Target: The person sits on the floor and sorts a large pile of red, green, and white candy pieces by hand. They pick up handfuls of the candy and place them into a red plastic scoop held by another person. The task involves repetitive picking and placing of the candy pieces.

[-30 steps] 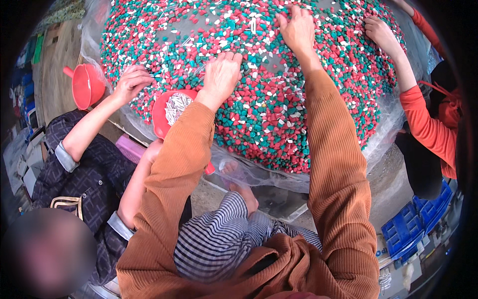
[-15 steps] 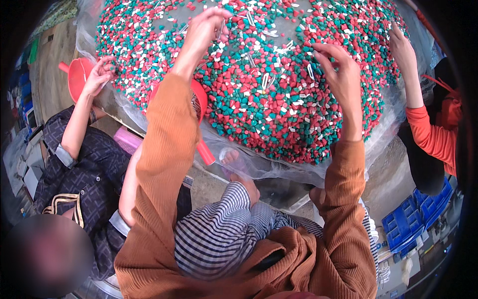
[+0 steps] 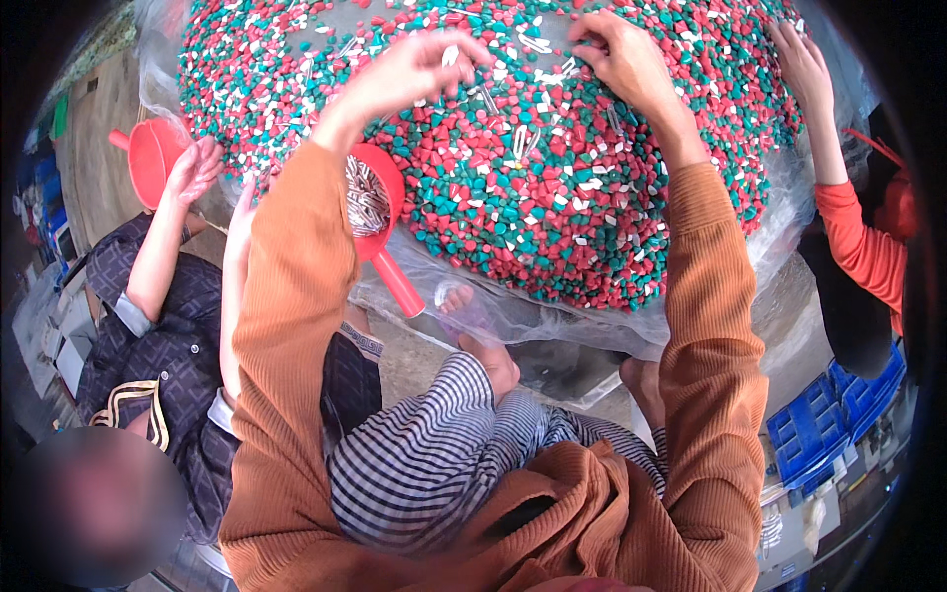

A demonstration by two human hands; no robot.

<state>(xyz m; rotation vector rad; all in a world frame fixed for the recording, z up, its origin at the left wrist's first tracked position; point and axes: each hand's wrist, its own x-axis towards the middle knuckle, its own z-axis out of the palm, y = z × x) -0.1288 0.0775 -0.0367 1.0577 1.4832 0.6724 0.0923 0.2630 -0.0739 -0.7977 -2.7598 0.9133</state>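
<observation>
A wide heap of small red, green and white pieces [image 3: 552,227] spreads before me. Over its far middle hovers my left hand [image 3: 409,74], palm partly turned up and fingers blurred. Among those fingers shows a small white piece [image 3: 450,55]. To its right, my right hand [image 3: 631,69] is bent down to the heap, thumb and fingertips drawn together beside narrow white loops [image 3: 567,69]; what they pinch is hidden. Under my left forearm rests a red scoop [image 3: 395,187], its handle toward me, holding many slim pale loop-shaped pieces [image 3: 365,202].
Clear plastic sheeting [image 3: 592,331] edges the heap. At left, a co-worker's hand [image 3: 195,170] is beside another red scoop [image 3: 156,163]. A second co-worker's hand [image 3: 804,69] touches the heap at far right. Blue crates [image 3: 814,424] stand low at right.
My right hand has moved forward and left, down to the heap. My left hand has shifted slightly right and nearer. More of the scoop's contents shows now.
</observation>
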